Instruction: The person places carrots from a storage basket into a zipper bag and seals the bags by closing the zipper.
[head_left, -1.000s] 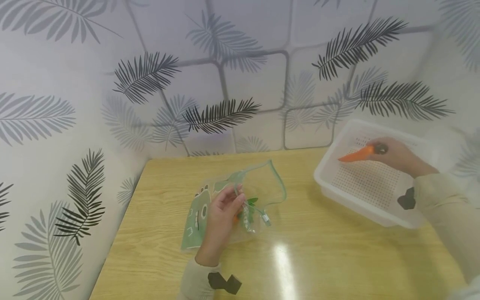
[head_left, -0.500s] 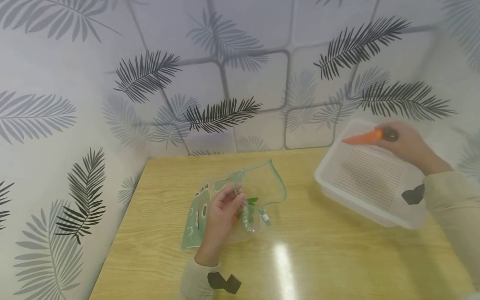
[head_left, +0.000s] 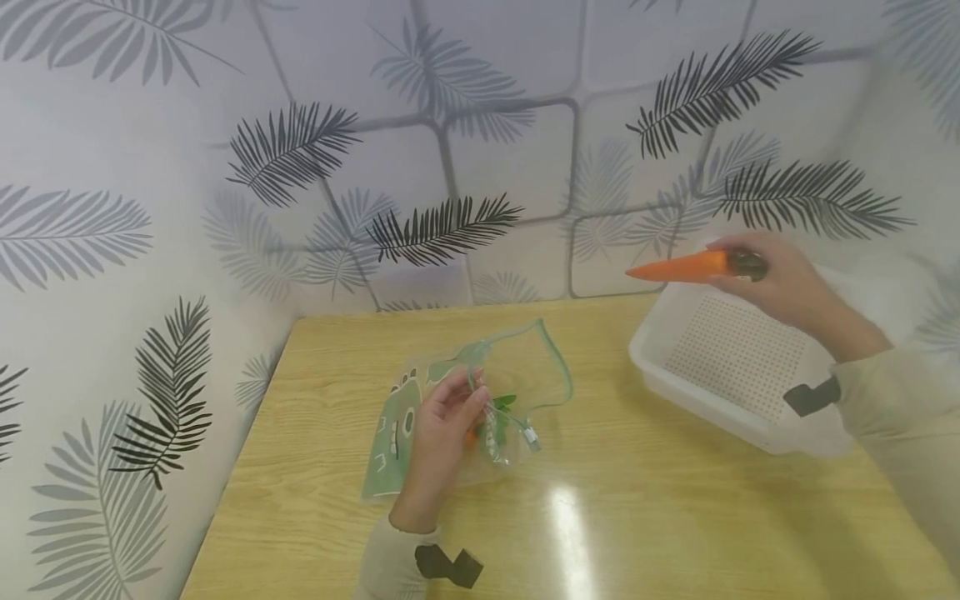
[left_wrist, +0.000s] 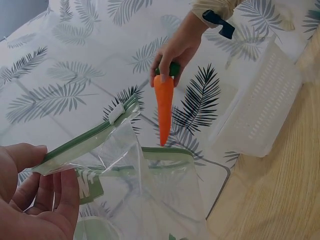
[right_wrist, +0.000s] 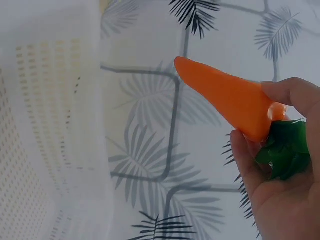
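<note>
The right hand (head_left: 797, 287) is curling its fingers round the blunt end of a smooth, tapering orange carrot (head_left: 682, 267), holding it up near the white, perforated basket (head_left: 705, 403). The left hand (head_left: 442, 427) is pinching the green-edged rim of a clear, crinkled bag (head_left: 393, 468); something green and orange (head_left: 504, 402) is showing inside. Both containers are resting on the wood-grained desk (head_left: 645, 525).

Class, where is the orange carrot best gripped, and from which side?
Probably by its thick end, near the green top, from the right, where the right hand holds it: the carrot tapers to a tip pointing left in the head view.
</note>
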